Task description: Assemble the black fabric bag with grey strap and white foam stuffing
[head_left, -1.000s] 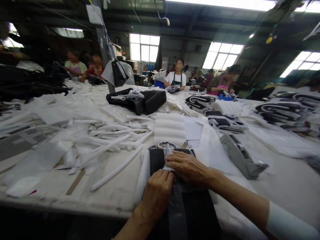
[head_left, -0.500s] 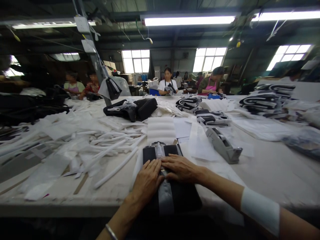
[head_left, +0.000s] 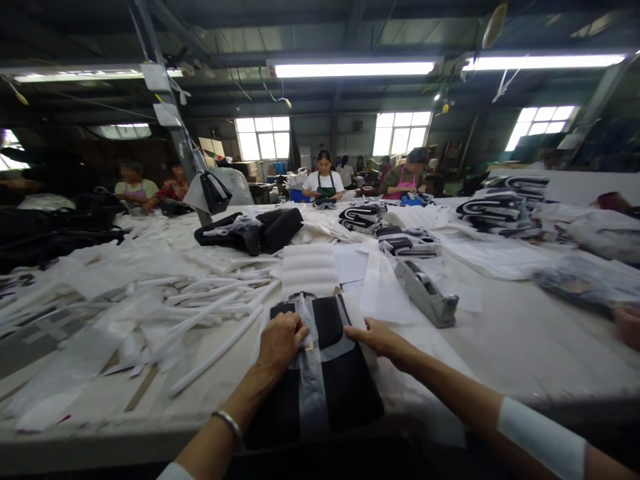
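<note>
A black bag [head_left: 345, 390] lies flat at the table's front edge, with a strip of translucent plastic wrap [head_left: 313, 393] running down its middle. My left hand [head_left: 281, 341] rests on its upper left part, fingers curled and thumb against the wrapped strip. At the bag's upper right side is my right hand [head_left: 383, 339], its thumb and fingers closed on the edge beside a black panel [head_left: 327, 321]. What lies under the left fingers is hidden.
Beyond the bag lies a ribbed white foam sheet [head_left: 310, 267]. A grey tape dispenser [head_left: 425, 293] stands to the right. White foam strips [head_left: 220, 303] cover the left. Folded black-and-grey bags [head_left: 505, 207] are stacked at the back right. A co-worker's hand [head_left: 627, 327] shows at the right edge.
My hands were together at the bag's middle strip. They have parted: the right moved to the bag's right edge, while the left stays near the strip with fingers more curled. The view shifted slightly.
</note>
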The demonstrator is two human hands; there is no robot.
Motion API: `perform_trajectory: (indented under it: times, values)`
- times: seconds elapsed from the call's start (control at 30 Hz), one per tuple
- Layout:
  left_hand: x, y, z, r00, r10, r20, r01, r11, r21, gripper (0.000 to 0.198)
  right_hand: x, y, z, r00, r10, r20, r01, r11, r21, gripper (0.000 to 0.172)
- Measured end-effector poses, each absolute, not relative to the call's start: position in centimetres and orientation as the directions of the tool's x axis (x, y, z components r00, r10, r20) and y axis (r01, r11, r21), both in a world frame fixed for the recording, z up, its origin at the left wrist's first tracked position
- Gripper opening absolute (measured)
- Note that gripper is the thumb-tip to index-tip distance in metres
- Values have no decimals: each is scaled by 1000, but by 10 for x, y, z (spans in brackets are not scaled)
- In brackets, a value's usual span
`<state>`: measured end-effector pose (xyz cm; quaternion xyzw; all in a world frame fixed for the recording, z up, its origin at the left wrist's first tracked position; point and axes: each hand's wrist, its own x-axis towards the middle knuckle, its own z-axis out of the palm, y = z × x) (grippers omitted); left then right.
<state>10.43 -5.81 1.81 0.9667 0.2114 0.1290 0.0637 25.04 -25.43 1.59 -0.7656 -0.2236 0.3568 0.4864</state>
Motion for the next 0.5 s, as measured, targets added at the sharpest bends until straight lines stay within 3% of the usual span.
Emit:
perform_trajectory:
  times: [0.07,0.13,0.2,0.27,0.37,0.5]
  values:
    - [105,-53,14,858,445,256,415,-895,164,14,248,-250,11,539,788,-296,-45,-324,-945,53]
    - [101,-42,7,794,529,298,483,-848,218,34,249,-249,8,500,806,-316,-78,-321,-944,54]
    - [96,-27,0,711,655,255,558,-747,361,66,252,-249,9,472,785,-402,-115,-397,-911,57]
    - [90,-14,-4,672,729,132,570,-623,535,87,256,-248,12,428,772,-469,-154,-449,-880,61]
    - [87,-5,-2,682,731,2,503,-472,724,95,261,-245,16,406,747,-527,-197,-492,-848,64]
    - [91,-7,5,675,735,-66,432,-320,843,99,266,-238,13,403,688,-603,-243,-555,-796,63]
